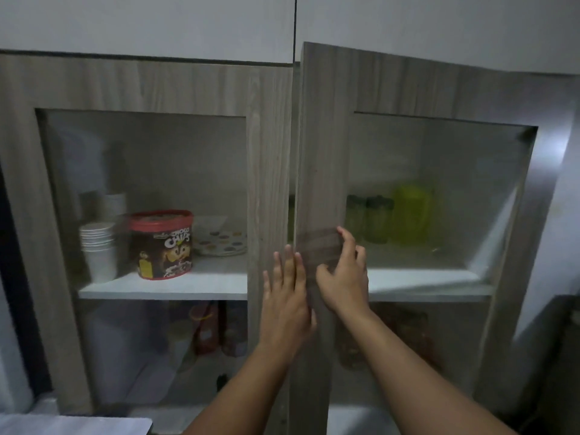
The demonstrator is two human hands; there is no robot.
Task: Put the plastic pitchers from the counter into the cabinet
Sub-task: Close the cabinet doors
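Observation:
A wood-grain cabinet with two glass-panel doors fills the view. The right door point(323, 146) stands slightly ajar, its inner edge jutting out past the left door point(270, 152). My right hand point(343, 277) curls its fingers on the inner edge of the right door. My left hand point(287, 293) lies flat, fingers apart, against the left door's frame. Behind the right glass, a yellow-green plastic pitcher point(411, 215) stands on the white shelf point(423, 277), with two smaller green containers point(370, 219) just left of it.
Behind the left glass sit a stack of white cups point(99, 249), a red-lidded Choco Chips tub point(161, 244) and dotted plates point(221, 243). Jars and packets fill the lower shelf point(207, 328). White upper cabinets point(147, 23) are above; a light counter corner point(75, 425) shows at bottom left.

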